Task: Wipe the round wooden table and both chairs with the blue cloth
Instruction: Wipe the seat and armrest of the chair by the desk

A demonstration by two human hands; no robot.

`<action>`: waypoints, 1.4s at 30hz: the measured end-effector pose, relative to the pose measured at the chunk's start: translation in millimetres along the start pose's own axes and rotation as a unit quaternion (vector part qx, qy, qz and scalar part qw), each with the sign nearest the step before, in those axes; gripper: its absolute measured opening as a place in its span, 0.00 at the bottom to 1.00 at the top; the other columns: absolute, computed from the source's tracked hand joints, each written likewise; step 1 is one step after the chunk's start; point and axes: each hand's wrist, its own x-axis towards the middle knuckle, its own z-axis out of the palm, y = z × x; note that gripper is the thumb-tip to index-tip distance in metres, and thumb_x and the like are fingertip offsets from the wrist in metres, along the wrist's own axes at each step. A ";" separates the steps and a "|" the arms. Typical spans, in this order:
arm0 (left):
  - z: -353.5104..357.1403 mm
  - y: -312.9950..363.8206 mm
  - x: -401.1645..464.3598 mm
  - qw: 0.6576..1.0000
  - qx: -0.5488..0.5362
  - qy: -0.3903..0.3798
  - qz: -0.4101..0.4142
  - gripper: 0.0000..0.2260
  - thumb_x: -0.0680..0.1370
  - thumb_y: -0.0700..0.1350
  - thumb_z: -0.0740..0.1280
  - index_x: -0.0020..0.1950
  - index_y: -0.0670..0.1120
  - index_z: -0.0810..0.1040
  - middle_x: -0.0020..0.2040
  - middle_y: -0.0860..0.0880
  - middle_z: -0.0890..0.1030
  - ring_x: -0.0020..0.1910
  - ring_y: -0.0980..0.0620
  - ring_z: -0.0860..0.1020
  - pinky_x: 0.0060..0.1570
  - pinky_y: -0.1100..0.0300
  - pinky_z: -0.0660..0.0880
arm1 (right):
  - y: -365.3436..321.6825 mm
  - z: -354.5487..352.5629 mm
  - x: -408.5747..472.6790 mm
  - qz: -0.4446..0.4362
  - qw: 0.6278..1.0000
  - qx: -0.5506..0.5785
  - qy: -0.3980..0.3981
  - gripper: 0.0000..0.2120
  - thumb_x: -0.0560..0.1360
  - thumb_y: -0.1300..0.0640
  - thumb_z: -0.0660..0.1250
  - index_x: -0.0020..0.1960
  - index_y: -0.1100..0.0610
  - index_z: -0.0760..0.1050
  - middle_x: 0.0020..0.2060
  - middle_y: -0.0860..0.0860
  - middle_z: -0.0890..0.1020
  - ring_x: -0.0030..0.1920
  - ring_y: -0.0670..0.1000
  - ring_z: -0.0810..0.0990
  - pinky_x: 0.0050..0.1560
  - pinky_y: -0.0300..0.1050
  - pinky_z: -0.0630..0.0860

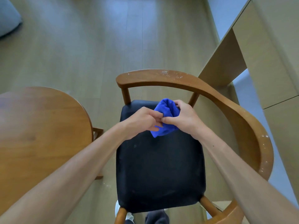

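A bunched blue cloth (168, 110) is held above the black seat (160, 172) of a wooden chair whose curved backrest (210, 92) wraps round the right side. My right hand (182, 118) grips the cloth from the right. From the left, the fingers of my left hand (142, 122) pinch the cloth's near edge. The round wooden table (42, 130) stands at the left, close to the chair. White specks dot the backrest's top and its right arm.
Pale wooden floor (97, 46) stretches beyond the chair. A light wooden cabinet (262, 50) rises at the right, just behind the backrest. A grey cushion-like shape (8, 16) lies at the top left. My feet show under the seat's front edge.
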 end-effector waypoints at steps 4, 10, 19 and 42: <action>-13.6 -14.5 0.2 0.971 0.157 0.156 0.093 0.11 0.71 0.35 0.66 0.46 0.51 0.78 0.44 0.54 0.81 0.46 0.57 0.79 0.43 0.67 0.74 | -0.7 -3.1 -1.3 -0.039 0.998 -0.023 -0.033 0.15 0.68 0.67 0.67 0.53 0.53 0.78 0.42 0.49 0.82 0.44 0.48 0.81 0.41 0.39 0.78; 1.8 -55.3 16.1 0.993 0.109 -0.024 0.032 0.20 0.66 0.50 0.73 0.57 0.52 0.76 0.52 0.51 0.81 0.53 0.50 0.80 0.55 0.47 0.78 | 19.9 -3.4 10.3 0.006 0.994 0.066 -0.082 0.17 0.68 0.70 0.62 0.47 0.51 0.81 0.39 0.47 0.84 0.41 0.46 0.81 0.40 0.39 0.78; 29.3 -144.6 78.1 0.960 0.191 0.176 -0.109 0.28 0.77 0.48 0.64 0.75 0.48 0.58 0.70 0.46 0.66 0.63 0.48 0.71 0.52 0.57 0.72 | 132.6 39.7 67.5 0.095 0.985 -0.136 0.055 0.22 0.78 0.59 0.62 0.72 0.55 0.67 0.69 0.53 0.70 0.68 0.53 0.70 0.65 0.46 0.67; 98.1 -188.6 182.2 0.768 0.578 0.262 0.086 0.21 0.66 0.42 0.71 0.58 0.56 0.79 0.65 0.40 0.76 0.52 0.37 0.78 0.38 0.53 0.72 | 301.1 103.9 62.5 -0.024 0.873 -0.437 0.217 0.30 0.75 0.44 0.54 0.75 0.55 0.62 0.77 0.59 0.57 0.76 0.61 0.54 0.72 0.65 0.53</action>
